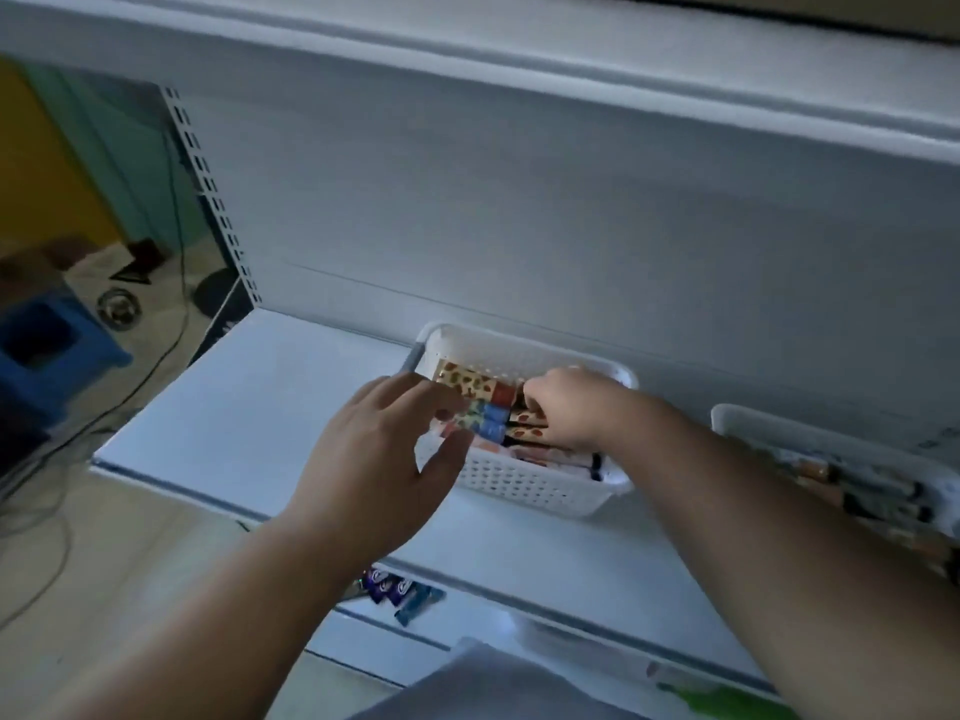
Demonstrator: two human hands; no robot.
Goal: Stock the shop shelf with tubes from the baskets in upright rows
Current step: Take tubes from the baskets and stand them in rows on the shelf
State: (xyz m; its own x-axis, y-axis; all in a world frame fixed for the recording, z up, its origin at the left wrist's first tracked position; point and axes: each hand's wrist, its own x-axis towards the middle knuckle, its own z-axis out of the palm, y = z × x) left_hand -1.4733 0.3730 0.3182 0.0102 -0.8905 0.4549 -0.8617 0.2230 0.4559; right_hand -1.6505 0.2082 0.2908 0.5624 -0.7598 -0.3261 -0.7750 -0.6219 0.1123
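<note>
A white perforated basket (524,488) stands on the white shelf (249,407), against the back panel. Several patterned tubes (470,379) lie flat inside it. My right hand (569,407) reaches into the basket from the right, its fingers curled down around a tube with a red pattern (527,433). My left hand (384,449) hovers over the basket's left end, fingers spread and loosely bent over the tubes, holding nothing that I can see. No tubes stand on the shelf in view.
A second white basket (737,420) with dark-capped tubes sits at the right edge. Wrapped items (400,592) lie on the lower shelf. A slotted upright (208,189) ends the shelf on the left; a blue stool (47,350) and cables are on the floor beyond.
</note>
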